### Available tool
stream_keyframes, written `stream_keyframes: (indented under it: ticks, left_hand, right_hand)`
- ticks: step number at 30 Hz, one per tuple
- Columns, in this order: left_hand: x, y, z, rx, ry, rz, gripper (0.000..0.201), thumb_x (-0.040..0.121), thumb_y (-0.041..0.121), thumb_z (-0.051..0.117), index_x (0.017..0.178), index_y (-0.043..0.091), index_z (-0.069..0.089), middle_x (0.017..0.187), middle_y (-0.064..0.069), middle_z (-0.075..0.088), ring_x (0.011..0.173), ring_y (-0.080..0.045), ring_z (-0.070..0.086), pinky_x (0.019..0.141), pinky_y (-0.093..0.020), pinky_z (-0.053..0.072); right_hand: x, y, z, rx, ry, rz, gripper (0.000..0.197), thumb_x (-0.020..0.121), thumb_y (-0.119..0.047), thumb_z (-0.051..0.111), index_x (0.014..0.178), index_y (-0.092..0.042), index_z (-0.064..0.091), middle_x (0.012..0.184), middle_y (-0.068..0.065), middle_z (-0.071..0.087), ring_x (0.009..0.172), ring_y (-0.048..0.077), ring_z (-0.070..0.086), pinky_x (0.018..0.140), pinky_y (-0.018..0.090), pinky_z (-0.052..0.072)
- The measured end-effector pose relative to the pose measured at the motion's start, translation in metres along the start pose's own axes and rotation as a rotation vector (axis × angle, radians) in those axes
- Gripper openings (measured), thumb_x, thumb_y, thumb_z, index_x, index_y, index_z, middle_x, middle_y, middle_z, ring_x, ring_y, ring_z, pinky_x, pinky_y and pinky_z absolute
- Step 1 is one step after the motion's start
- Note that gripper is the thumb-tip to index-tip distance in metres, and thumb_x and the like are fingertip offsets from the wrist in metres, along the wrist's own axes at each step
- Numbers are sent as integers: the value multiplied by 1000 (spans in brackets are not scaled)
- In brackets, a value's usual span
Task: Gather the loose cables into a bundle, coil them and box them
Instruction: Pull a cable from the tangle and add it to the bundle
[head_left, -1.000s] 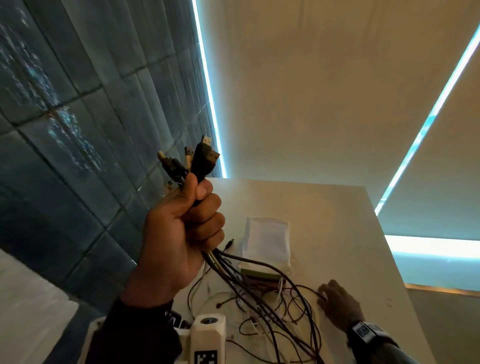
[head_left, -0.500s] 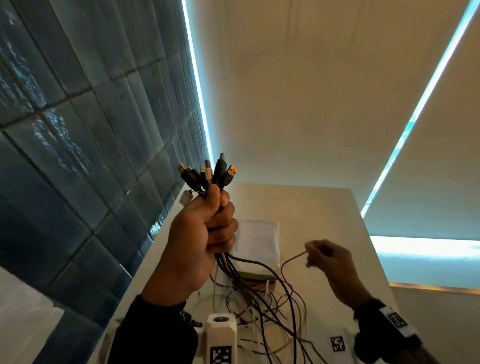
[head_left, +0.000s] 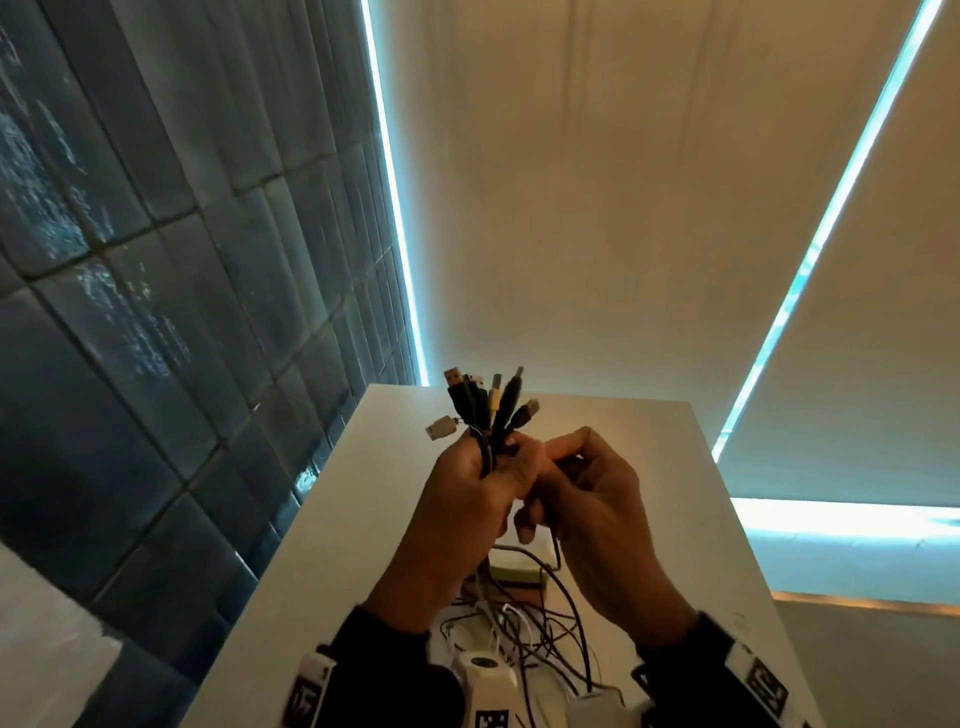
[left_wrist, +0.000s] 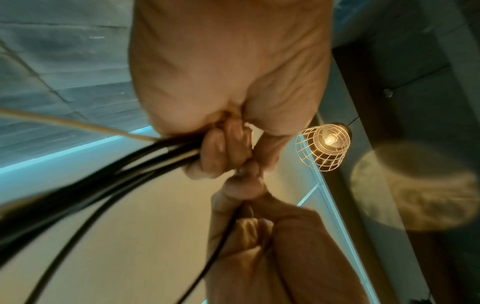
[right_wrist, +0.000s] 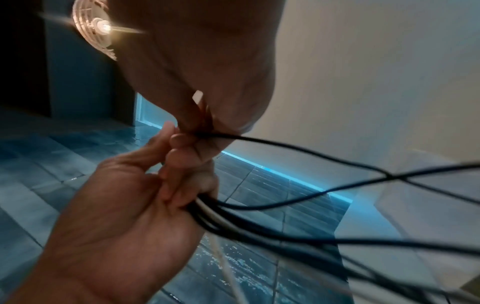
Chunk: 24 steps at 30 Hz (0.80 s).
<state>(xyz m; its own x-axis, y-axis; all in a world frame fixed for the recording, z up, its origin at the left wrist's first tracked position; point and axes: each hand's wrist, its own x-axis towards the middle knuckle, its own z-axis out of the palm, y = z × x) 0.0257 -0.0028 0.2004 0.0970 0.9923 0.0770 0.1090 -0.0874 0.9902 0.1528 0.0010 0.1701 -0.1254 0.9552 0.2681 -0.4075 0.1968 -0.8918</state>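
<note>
Worktop (head_left: 649, 467): white, lower centre; bare toward far edge.
Left hand (head_left: 467, 499): fist around cable bundle (head_left: 488, 410), plugs upward, centre frame.
Right hand (head_left: 597, 509): pinches thin cable (right_wrist: 285, 144) beside it.

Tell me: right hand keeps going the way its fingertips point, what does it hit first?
Probably the left hand: the right hand, pinching a thin cable, already has its fingertips against the left's fingers, which grip the cable bundle.

No readable text; only blurred square code markers on the wrist bands (head_left: 763, 688).
</note>
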Motion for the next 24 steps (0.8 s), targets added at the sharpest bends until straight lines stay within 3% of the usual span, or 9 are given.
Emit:
stream_keyframes:
  ticks: [3, 5, 9, 15, 18, 20, 22, 24]
  left_hand:
    - [-1, 4, 0, -79, 65, 19, 34, 83, 43, 54, 82, 9, 57, 46, 7, 43, 40, -7, 36, 41, -20, 31]
    - [2, 8, -7, -167, 102, 22, 36, 81, 45, 53, 84, 9, 56, 46, 7, 35, 40, -8, 28, 41, -22, 25]
    - [3, 10, -9, -166, 19, 41, 33, 84, 43, 51, 88, 11, 59, 47, 7, 36, 40, -7, 29, 41, -21, 27]
    - [7, 14, -7, -203, 99, 45, 39, 84, 50, 44, 73, 14, 55, 47, 5, 35, 41, -9, 29, 43, -23, 26]
    - [12, 18, -16, -209, 167, 80, 38, 86, 50, 43, 66, 20, 54, 57, 3, 51, 54, -14, 53, 56, -31, 44]
    - [13, 21, -18, -297, 145, 80, 37, 92, 43, 40, 69, 14, 49, 59, 3, 57, 64, -17, 63, 65, -36, 55]
    - [11, 24, -16, -392, 96, 77, 39, 93, 41, 40, 68, 12, 43, 48, 3, 42, 45, -16, 48, 53, -32, 49]
    - [10, 27, -14, -386, 115, 93, 41, 91, 44, 41, 64, 13, 41, 47, 5, 28, 40, -11, 26, 43, -27, 31]
  right_hand:
    - [-3, 4, 0, -57, 1, 65, 29, 87, -28, 60, 92, -1, 52, 63, 10, 56, 47, 18, 49, 42, 27, 44]
    - [-10, 10, -7, -85, -35, 85, 27, 92, -28, 61, 90, -2, 57, 63, 9, 49, 49, 14, 42, 44, 24, 38]
    - [-13, 9, -8, -107, -56, 16, 24, 86, -33, 64, 82, -10, 65, 63, 4, 49, 51, 10, 37, 47, 22, 31]
    - [-2, 7, -6, -195, -142, -38, 25, 91, -23, 57, 83, 0, 61, 57, -1, 47, 49, 6, 38, 47, 17, 32]
    - [-1, 11, -18, -260, -208, -11, 23, 92, -21, 55, 77, -7, 66, 58, -1, 42, 51, 4, 34, 49, 13, 30]
    - [1, 17, -25, -334, -216, 21, 24, 93, -23, 55, 76, -10, 66, 57, -8, 43, 51, 2, 33, 49, 12, 29]
    - [5, 27, -32, -388, -205, 55, 26, 95, -26, 58, 75, -11, 66, 55, -10, 43, 50, 2, 31, 48, 13, 28]
    - [5, 38, -38, -397, -201, 94, 26, 94, -27, 57, 76, -10, 66, 56, -9, 41, 49, 6, 29, 47, 17, 25]
